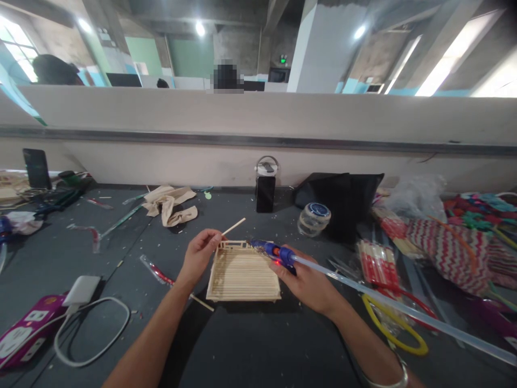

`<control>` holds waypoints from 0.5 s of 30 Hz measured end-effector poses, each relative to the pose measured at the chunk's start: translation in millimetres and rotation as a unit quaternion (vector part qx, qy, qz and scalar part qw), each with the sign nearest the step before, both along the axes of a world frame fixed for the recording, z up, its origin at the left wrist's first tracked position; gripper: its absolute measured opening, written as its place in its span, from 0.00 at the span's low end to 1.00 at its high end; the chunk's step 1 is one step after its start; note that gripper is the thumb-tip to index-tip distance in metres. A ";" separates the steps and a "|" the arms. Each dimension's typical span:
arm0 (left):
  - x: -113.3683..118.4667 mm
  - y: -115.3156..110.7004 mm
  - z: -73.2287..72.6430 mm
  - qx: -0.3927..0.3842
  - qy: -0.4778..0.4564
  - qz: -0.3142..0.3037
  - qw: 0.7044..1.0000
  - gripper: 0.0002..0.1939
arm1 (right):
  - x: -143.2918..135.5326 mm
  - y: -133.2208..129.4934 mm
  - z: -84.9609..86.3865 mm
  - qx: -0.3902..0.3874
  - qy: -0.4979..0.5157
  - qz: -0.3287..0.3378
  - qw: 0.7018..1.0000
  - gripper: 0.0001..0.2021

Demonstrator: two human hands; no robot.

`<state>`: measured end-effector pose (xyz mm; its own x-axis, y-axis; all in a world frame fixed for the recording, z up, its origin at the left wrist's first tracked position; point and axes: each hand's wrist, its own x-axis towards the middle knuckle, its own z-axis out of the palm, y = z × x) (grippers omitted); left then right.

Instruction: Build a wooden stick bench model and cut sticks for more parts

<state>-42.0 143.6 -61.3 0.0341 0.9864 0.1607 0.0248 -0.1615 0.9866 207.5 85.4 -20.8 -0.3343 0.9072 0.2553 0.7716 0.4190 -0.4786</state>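
Left hand [201, 252] pinches a stick [235, 226] by the far left corner of a slatted tray [243, 298] on the table [242, 345]; right hand [307, 284] grips a glue gun [286, 255], tip near the tray's far side

The stick-built tray [244, 275] is pale straw, striped with darker lines. The glue gun [286, 256] is blue with orange-red touches; its glue stick [343, 278], translucent white. From the tray, the power strip [28, 328] at half past eight is magenta and white, the jar lid [318, 209] at two o'clock blue, the knitted fabric [446, 253] at three zigzagged red-and-white.
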 end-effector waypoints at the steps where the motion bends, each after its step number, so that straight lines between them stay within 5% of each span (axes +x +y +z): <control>1: -0.1 0.1 -0.2 0.000 0.002 0.000 1.000 0.11 | 0.4 0.1 -0.9 0.004 -0.003 -0.002 1.000 0.15; 15: 0.1 0.8 -0.8 -0.005 0.003 0.004 1.000 0.11 | 10.7 -5.7 -8.1 0.043 -0.006 -0.026 0.999 0.14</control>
<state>-41.9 144.4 -62.1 0.0264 0.9883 0.1500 0.0320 -0.1508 0.9881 218.2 79.6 -28.9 -0.2907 0.8987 0.3285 0.7991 0.4168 -0.4332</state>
